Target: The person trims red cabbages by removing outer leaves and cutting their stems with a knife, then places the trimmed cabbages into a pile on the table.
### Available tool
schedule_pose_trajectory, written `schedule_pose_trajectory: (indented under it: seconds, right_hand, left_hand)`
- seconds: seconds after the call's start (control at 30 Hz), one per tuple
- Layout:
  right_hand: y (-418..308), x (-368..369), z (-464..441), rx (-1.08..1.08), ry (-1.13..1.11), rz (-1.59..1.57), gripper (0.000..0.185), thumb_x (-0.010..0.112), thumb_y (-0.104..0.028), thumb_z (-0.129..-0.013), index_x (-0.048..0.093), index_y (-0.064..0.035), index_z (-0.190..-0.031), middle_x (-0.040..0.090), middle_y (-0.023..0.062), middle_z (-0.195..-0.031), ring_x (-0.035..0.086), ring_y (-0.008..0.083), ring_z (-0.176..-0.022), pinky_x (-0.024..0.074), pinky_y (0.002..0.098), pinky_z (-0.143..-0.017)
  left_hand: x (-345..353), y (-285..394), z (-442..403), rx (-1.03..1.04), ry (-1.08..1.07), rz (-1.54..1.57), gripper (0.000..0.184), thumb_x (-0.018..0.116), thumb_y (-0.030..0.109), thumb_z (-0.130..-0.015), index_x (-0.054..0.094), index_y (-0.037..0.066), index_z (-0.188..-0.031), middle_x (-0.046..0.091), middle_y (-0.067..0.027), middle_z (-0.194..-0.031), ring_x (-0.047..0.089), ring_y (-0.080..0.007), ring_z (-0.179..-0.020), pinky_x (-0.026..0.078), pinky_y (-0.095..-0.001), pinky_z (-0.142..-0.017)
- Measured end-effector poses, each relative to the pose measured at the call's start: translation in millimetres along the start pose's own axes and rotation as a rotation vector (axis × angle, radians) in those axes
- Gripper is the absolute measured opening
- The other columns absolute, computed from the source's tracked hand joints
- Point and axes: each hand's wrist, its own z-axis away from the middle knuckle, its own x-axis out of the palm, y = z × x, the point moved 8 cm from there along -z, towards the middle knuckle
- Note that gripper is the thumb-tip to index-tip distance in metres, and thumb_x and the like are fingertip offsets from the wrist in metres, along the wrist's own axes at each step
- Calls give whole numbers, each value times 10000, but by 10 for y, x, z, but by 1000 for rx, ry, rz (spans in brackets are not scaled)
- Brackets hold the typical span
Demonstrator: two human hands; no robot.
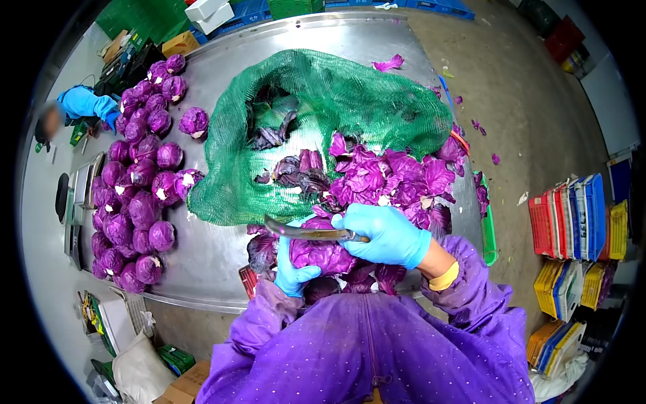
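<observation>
Both of my hands wear light blue gloves. My left hand (291, 273) is wrapped round the left side of a red cabbage (319, 254) held close to my body. In my right hand (387, 236) is a knife (309, 233), gripped by its handle, with the curved blade pointing left across the top of the cabbage. Whether the blade touches the cabbage I cannot tell. Loose purple leaves (387, 174) are heaped just beyond my right hand. A green mesh bag (323, 74) lies spread behind them, with dark leaves inside its opening.
Many whole red cabbages (142, 172) are piled along the left of the metal table (219, 259). Another person in blue sleeves (87, 103) is at the far left. Stacked coloured crates (568, 219) stand at right. Fallen leaf scraps (496, 159) lie on the floor.
</observation>
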Motion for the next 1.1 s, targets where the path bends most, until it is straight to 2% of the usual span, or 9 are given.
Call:
schedule_pose_trajectory:
  seconds: [0.17, 0.23, 0.37, 0.5, 0.63, 0.73, 0.83, 1.0, 1.1]
  right_hand:
    - [258, -93, 7, 79, 244, -164, 104, 652, -139, -811, 620, -47, -849, 591, 82, -731, 597, 228, -622, 490, 333, -556]
    - [623, -92, 191, 572, 312, -835, 135, 612, -168, -894, 608, -48, -833, 585, 40, -643, 546, 124, -488, 446, 262, -461]
    - [1108, -335, 547, 535, 692, -1389, 146, 631, -187, -884, 569, -54, -895, 531, 32, -531, 502, 113, -423, 422, 259, -402]
    - [1030, -326, 658, 637, 440, -671, 446, 604, -95, -895, 501, -70, -1328, 659, 41, -1019, 488, 42, -512, 416, 192, -436]
    - [678, 12, 520, 684, 121, -913, 516, 637, -200, -906, 465, -85, -1378, 596, 39, -1248, 468, 22, -536, 410, 179, -469]
    - [527, 173, 325, 652, 8, -996, 568, 632, -303, -914, 440, -79, -1400, 573, 41, -1295, 444, 25, -519, 394, 182, -468]
    - [408, 321, 181, 678, -116, -1052, 565, 661, -296, -897, 464, -111, -1393, 638, -10, -1034, 431, 22, -521, 383, 190, -463]
    - [581, 341, 145, 629, 158, -855, 369, 721, -260, -847, 612, -61, -1138, 619, -8, -915, 511, 68, -645, 426, 232, -542]
    - [479, 306, 137, 267, 281, -317, 350, 729, -189, -837, 628, -23, -1127, 609, -19, -901, 523, 71, -671, 448, 256, -582]
  left_hand:
    - [23, -56, -41, 28, -16, 110, 1062, 884, 404, -558, 295, 55, -1370, 457, -161, -1323, 494, -308, -1212, 419, -460, -1036]
    - [53, -31, -45, 41, -38, 213, 1061, 861, 323, -548, 274, 102, -1404, 435, -139, -1341, 478, -334, -1233, 416, -502, -1040]
    - [5, 105, -31, -20, 40, 218, 1104, 895, 470, -531, 277, 90, -1363, 409, -206, -1380, 459, -347, -1247, 399, -490, -1051]
    - [-75, 145, -84, 82, 39, 104, 1092, 866, 536, -545, 292, 98, -1364, 378, -210, -1413, 440, -351, -1267, 388, -485, -1059]
    - [-22, 136, -123, 33, 16, 85, 1081, 852, 534, -567, 307, 57, -1369, 354, -213, -1437, 416, -344, -1290, 361, -479, -1079]
    - [37, 158, -131, 9, -27, 128, 1067, 840, 465, -590, 297, 18, -1393, 357, -203, -1435, 421, -331, -1288, 355, -470, -1084]
    - [99, 170, -142, -108, -122, 116, 1051, 809, 403, -610, 274, -1, -1420, 356, -191, -1434, 427, -315, -1286, 353, -463, -1086]
    - [-132, -24, -95, -138, 198, 392, 794, 723, 306, -767, 320, 38, -1397, 453, -155, -1328, 483, -286, -1235, 429, -432, -1035]
    - [-276, -264, -62, -155, 182, 371, 650, 585, 324, -913, 308, 44, -1430, 445, -166, -1395, 489, -302, -1251, 387, -462, -1080]
